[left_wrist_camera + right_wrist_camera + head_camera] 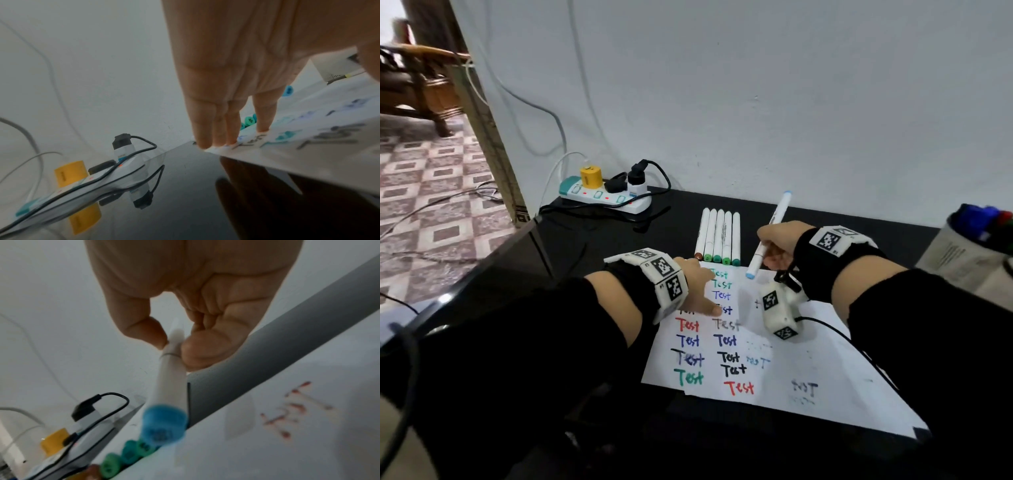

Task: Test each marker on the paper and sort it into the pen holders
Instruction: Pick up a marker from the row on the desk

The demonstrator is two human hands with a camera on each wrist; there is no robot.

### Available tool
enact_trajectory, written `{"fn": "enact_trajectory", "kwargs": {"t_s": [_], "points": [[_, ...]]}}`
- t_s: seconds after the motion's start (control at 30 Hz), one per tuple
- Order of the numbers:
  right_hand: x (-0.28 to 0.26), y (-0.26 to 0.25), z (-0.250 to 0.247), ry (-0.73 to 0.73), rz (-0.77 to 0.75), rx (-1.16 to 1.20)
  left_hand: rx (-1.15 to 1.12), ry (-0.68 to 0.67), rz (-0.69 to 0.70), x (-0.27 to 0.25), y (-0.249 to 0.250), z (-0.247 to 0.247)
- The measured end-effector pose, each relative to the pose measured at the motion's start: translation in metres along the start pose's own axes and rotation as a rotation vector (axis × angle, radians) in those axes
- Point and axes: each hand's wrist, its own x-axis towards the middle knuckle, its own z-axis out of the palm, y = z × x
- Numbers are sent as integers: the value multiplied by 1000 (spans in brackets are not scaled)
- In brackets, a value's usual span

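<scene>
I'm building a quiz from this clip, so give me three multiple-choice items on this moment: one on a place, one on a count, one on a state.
1. Where do the loose markers lie?
A. beyond the paper's far edge
B. inside the holder
C. on the power strip

2. How many lie in that row?
A. three
B. five
C. eight

3. Is the blue-capped marker in the right hand capped?
A. capped at both ends
B. uncapped
C. broken

Key: A, they lie just past the paper; B, five barrels side by side; A, blue caps show at both ends.
</scene>
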Motion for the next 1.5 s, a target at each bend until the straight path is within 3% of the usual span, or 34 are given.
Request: {"fn": "enact_trajectory", "kwargs": {"t_s": [0.3,0.5,0.63,0.73,1.1,1.33,1.5], "points": [[-61,-4,-3,-107,-36,278,-502,250,35,-22,27,-19],[-85,-5,-5,-58,-111,297,-575,333,-15,-34,31,-20],[-97,1,-7,55,-229,233,-594,377,-5,-44,32,-23],[-104,3,-8,40,-236,241,-643,417,-6,-50,32,-23],[-110,1,-6,7,-282,434,-720,372,85,-56,24,-31],[-105,-4,-1,49,-232,415,-653,437,17,-53,23,-29],[-96,-2,-1,-19,-288,501,-747,366,59,-51,18,-34]]}}
